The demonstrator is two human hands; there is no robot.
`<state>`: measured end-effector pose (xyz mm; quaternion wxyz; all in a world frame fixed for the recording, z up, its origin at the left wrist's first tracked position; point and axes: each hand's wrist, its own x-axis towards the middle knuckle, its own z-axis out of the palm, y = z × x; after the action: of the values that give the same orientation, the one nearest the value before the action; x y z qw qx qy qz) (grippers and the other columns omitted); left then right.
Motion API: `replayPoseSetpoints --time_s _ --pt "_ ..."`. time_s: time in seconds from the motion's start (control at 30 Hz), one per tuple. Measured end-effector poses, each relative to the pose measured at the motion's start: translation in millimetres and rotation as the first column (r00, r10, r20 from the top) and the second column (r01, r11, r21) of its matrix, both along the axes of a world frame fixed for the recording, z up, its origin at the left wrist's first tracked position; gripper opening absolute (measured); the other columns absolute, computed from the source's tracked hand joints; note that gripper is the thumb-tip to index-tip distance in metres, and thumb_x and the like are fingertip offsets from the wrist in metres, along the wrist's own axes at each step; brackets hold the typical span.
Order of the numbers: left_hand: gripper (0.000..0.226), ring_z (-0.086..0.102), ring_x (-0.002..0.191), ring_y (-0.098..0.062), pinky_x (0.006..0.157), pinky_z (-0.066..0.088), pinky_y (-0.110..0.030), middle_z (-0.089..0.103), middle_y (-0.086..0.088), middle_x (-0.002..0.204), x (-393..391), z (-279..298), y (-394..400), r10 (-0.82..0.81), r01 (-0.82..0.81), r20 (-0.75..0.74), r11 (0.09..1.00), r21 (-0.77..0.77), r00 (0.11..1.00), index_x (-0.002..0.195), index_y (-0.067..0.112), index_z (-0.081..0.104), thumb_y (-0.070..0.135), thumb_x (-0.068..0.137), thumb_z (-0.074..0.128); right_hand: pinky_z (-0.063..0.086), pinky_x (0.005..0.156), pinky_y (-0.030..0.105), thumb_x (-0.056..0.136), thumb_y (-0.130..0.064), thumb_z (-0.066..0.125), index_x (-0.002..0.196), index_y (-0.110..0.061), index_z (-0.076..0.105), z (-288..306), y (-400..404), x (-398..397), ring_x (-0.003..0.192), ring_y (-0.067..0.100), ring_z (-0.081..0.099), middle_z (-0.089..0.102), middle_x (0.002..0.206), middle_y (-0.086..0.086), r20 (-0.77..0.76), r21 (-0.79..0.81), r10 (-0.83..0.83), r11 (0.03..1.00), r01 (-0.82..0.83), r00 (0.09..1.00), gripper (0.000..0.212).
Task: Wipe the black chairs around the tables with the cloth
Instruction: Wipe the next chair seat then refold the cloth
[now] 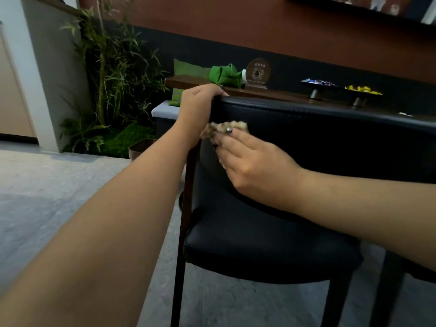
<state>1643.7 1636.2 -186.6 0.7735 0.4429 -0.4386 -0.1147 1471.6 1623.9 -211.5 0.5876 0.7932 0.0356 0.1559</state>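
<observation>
Gripping: my left hand [199,102] is curled over the top-left corner of the black chair [271,232] backrest, fingers hooked over the rim, tips hidden behind it.
Wiping: my right hand [253,161] presses the cloth [225,128] flat vs the backrest's inner face, just below my left hand; fingers nearly straight & together, thumb out of sight.
Cloth: beige/brown, crumpled, mostly covered by my fingers; only the top edge shows.
Writing: round plaque [257,73] beyond the chair's top rim has small characters near its top, too blurry to read. Snack wrappers in the dishes [317,84] right of it, print unreadable.
Hidden/cut off: chair's right side runs out of frame; right legs partly under my forearm. Table [271,93] mostly blocked by the backrest.
Hard to tell: green fabric bundle [224,75] left of the plaque, could be a bag, can't say. White thing between the two, mostly hidden.
Surface: black leather-look seat & back, dark frame.
Room: grey speckled floor [47,185] left of the chair; bamboo-like plants [111,74] beyond it to the left; brown-over-dark wall behind the table; green cushion [186,67] on a bench.
</observation>
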Motion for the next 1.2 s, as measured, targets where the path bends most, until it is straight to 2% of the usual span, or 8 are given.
replayPoseSetpoints --time_s 0.17,0.27,0.4,0.5,0.67,0.87,1.03,1.2 --pt "0.024 0.042 0.062 -0.017 0.058 0.038 -0.031 0.044 -0.005 0.068 -2.6 -3.1 -2.0 -0.028 0.028 -0.063 1.000 0.005 0.998 0.070 0.011 0.048 -0.001 0.090 0.050 0.042 0.102 0.052 0.098 0.001 0.039 0.112 0.006 0.066 40.4 1.1 -23.5 0.121 0.043 0.052 0.064 0.119 0.022 0.126 0.043 0.266 0.961 -0.273 0.956 0.031" --pt "0.018 0.048 0.084 -0.024 0.080 0.048 -0.044 0.051 -0.008 0.087 -10.0 -2.8 -5.1 0.042 -0.036 -0.043 0.991 0.127 0.998 0.073 0.015 0.048 0.021 0.088 0.042 0.037 0.106 0.055 0.100 0.000 0.040 0.112 0.005 0.066 46.2 2.6 -29.2 0.122 0.044 0.050 0.063 0.121 0.022 0.182 0.034 0.341 0.935 -0.353 0.922 0.030" --pt "0.045 0.036 0.052 -0.012 0.050 0.032 -0.025 0.038 -0.002 0.051 -16.1 -0.2 -4.9 0.083 -0.083 -0.068 0.997 0.010 0.994 0.047 0.018 0.043 -0.001 0.087 0.051 0.034 0.107 0.057 0.097 -0.012 0.033 0.119 0.005 0.062 34.3 0.3 -25.9 0.124 0.050 0.046 0.060 0.124 0.024 0.257 0.031 0.174 0.982 -0.188 0.951 0.040" --pt "0.056 0.029 0.047 -0.005 0.048 0.027 -0.022 0.033 0.010 0.044 -15.7 -2.7 -6.9 0.074 -0.077 -0.057 0.996 -0.051 0.996 0.041 0.025 0.036 -0.007 0.085 0.049 0.042 0.102 0.054 0.096 -0.010 0.045 0.112 0.002 0.067 24.2 -2.3 -18.2 0.117 0.048 0.053 0.064 0.118 0.023 0.323 -0.015 0.150 0.988 -0.153 0.934 0.030" --pt "0.053 0.024 0.047 -0.006 0.047 0.021 -0.023 0.031 0.010 0.044 -17.1 -7.0 -12.0 0.102 -0.105 -0.036 0.988 -0.113 0.994 0.047 0.020 0.031 -0.011 0.087 0.046 0.050 0.096 0.043 0.093 -0.003 0.051 0.102 0.003 0.071 15.4 -11.7 -9.6 0.109 0.036 0.063 0.069 0.107 0.021 0.313 -0.067 0.270 0.963 -0.262 0.911 0.022" --pt "0.023 0.037 0.064 -0.019 0.057 0.031 -0.025 0.041 -0.014 0.067 -17.9 -2.8 -8.7 0.161 -0.162 -0.027 0.983 -0.085 0.987 0.068 0.001 0.055 -0.005 0.088 0.048 0.051 0.093 0.034 0.096 -0.005 0.049 0.097 -0.002 0.073 -34.8 -20.5 3.7 0.101 0.029 0.067 0.071 0.102 0.018 0.159 -0.024 0.259 0.966 -0.259 0.953 0.024" --pt "0.022 0.036 0.066 -0.017 0.058 0.030 -0.027 0.040 -0.015 0.069 -14.3 -3.7 -9.1 0.165 -0.166 -0.028 0.984 -0.071 0.986 0.068 0.001 0.055 -0.001 0.089 0.048 0.054 0.086 0.031 0.093 -0.003 0.049 0.099 -0.004 0.073 -77.8 -33.6 19.9 0.089 0.022 0.069 0.073 0.095 0.011 0.068 0.067 0.196 0.977 -0.201 0.978 0.024" --pt "0.029 0.034 0.055 -0.010 0.055 0.028 -0.027 0.035 -0.004 0.056 -11.5 -4.1 -14.0 0.191 -0.191 -0.008 0.978 -0.080 0.982 0.060 0.003 0.051 -0.002 0.088 0.049 0.054 0.083 0.036 0.092 0.002 0.047 0.101 -0.004 0.068 -108.0 -31.4 13.4 0.086 0.025 0.067 0.070 0.093 0.008 -0.319 -0.026 0.053 0.998 -0.065 0.946 0.024"
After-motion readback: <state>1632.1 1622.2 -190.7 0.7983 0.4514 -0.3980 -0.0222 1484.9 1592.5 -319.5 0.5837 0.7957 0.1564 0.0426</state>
